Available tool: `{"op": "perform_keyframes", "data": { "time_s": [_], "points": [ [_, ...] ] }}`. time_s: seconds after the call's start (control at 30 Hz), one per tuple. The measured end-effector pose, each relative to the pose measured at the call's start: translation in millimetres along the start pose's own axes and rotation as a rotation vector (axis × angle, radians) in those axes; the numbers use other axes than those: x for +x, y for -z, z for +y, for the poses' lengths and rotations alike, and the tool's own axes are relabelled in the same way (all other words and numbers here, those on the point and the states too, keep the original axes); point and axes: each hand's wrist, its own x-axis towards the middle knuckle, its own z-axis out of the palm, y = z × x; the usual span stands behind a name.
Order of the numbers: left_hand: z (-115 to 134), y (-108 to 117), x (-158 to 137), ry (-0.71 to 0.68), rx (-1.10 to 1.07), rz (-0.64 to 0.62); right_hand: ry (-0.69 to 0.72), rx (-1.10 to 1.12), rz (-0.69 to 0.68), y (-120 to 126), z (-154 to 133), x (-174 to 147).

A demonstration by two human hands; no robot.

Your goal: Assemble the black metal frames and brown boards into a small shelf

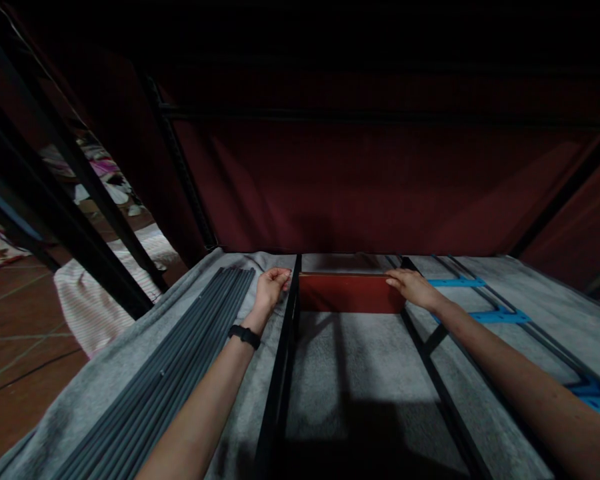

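Note:
A dark metal frame [283, 373] with long side bars lies in front of me, and a red-brown board [350, 293] spans it at the far end. My left hand [273, 288], with a black band at the wrist, is closed in a pinch beside the left bar, level with the board's left end. Whatever is between its fingertips is too small to make out. At the board's right end, my right hand [413, 288] is closed over the board's top edge beside the right bar. Its thumb is partly hidden.
Grey rods [175, 360] lie bundled on the grey blanket [353, 373] at left. To the right are dark rods with blue brackets [500, 315]. A dark red curtain [355, 187] hangs behind; black posts [80, 160] stand at left above striped cloth [97, 300].

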Motion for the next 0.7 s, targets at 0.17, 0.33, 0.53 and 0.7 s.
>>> {"op": "perform_keyframes", "data": {
  "time_s": [0.17,0.33,0.53,0.7],
  "points": [
    [0.7,0.9,-2.7,-0.029,0.036,0.008,-0.009,-0.016,-0.013,0.3,-0.3,0.8],
    [-1.6,-0.3,-6.7,-0.082,0.026,0.003,-0.007,-0.005,-0.027,1.8,-1.7,0.8],
    [-2.0,-3.7,-11.6,-0.106,0.008,0.053,-0.004,-0.013,-0.019,1.0,-0.8,0.9],
    [-4.5,-4.7,-9.3,-0.132,-0.022,0.052,-0.006,-0.006,-0.017,1.2,-1.0,0.0]
  ]
}}
